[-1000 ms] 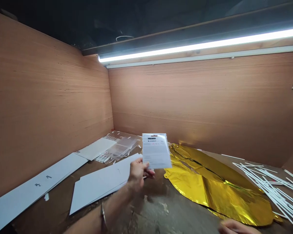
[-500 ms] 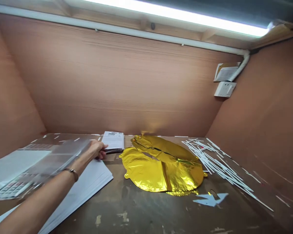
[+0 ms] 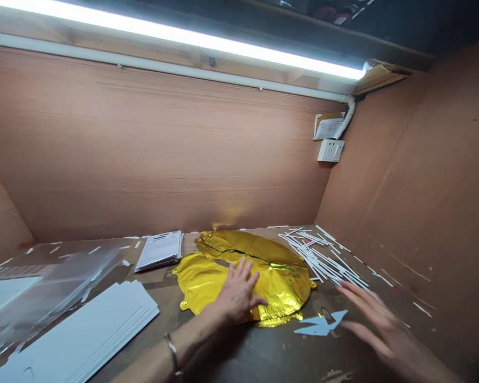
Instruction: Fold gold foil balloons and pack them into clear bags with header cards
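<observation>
Head view: left hand (image 3: 237, 295) lays spread fingers (image 3: 245, 274) on the light, slippery foil balloon (image 3: 281, 279), best pinched at its rim; right hand (image 3: 383, 332) hangs open and empty at four o'clock.

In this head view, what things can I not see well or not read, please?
All in the head view:
- Gold foil balloon: the part under the left hand is hidden.
- Leaflet stack: the print is too small to read.
- Clear plastic sleeves: the left edge cuts them off.
- White sheets: the bottom edge cuts them off.
</observation>
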The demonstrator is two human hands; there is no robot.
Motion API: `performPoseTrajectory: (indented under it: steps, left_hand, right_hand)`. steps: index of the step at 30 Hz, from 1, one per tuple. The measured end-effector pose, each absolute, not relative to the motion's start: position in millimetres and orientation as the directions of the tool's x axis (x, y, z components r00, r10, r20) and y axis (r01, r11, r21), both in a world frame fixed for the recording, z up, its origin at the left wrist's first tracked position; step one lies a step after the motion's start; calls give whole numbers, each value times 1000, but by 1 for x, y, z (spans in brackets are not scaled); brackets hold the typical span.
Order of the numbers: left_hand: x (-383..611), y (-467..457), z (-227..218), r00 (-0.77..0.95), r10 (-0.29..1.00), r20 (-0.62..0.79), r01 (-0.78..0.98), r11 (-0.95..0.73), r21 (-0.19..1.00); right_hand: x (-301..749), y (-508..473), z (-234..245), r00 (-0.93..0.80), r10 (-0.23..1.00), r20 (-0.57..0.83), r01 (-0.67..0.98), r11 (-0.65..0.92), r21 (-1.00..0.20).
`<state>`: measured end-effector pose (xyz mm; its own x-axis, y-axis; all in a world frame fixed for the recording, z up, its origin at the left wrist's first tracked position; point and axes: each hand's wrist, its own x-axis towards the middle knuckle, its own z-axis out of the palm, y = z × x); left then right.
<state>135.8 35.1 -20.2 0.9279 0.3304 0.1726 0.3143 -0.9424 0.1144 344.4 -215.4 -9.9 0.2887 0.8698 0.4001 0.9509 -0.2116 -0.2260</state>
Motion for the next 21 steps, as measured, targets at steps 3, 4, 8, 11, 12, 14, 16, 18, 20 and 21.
performPoseTrajectory:
  steps: [3, 4, 8, 11, 12, 14, 16, 18, 20, 21]
  left_hand:
    - [159, 15, -43, 975, 191, 116, 174, -974, 145]
    - [162, 13, -48, 980, 175, 91, 160, -975, 152]
    - [163, 13, -56, 985, 166, 46, 157, -974, 163]
    - [161, 12, -54, 984, 171, 55, 160, -973, 166]
    - [161, 12, -54, 983, 172, 56, 160, -972, 171]
    - [161, 10, -52, 982, 180, 62, 166, -967, 191]
    - [161, 10, -52, 980, 187, 66, 168, -960, 226]
    - [160, 9, -52, 980, 187, 67, 162, -947, 278]
    - [161, 10, -50, 976, 208, 59, 174, -919, 355]
    - [162, 12, -47, 968, 242, 61, 197, -891, 409]
  right_hand:
    - [372, -132, -17, 242, 921, 304, 950, -162, -267]
    - [379, -108, -21, 234, 930, 284, 943, -147, -298]
    - [398, -54, -47, 188, 949, 254, 925, -84, -370]
    - [403, -48, -60, 180, 942, 284, 913, -52, -405]
    - [403, -48, -62, 179, 936, 304, 913, -43, -407]
    - [402, -48, -63, 169, 924, 343, 919, -22, -393]
    - [400, -46, -61, 147, 915, 376, 932, -1, -363]
    - [400, -44, -57, 113, 911, 396, 947, 21, -321]
    - [401, -41, -47, 68, 910, 408, 962, 48, -268]
    - [402, -40, -41, 42, 910, 412, 969, 63, -238]
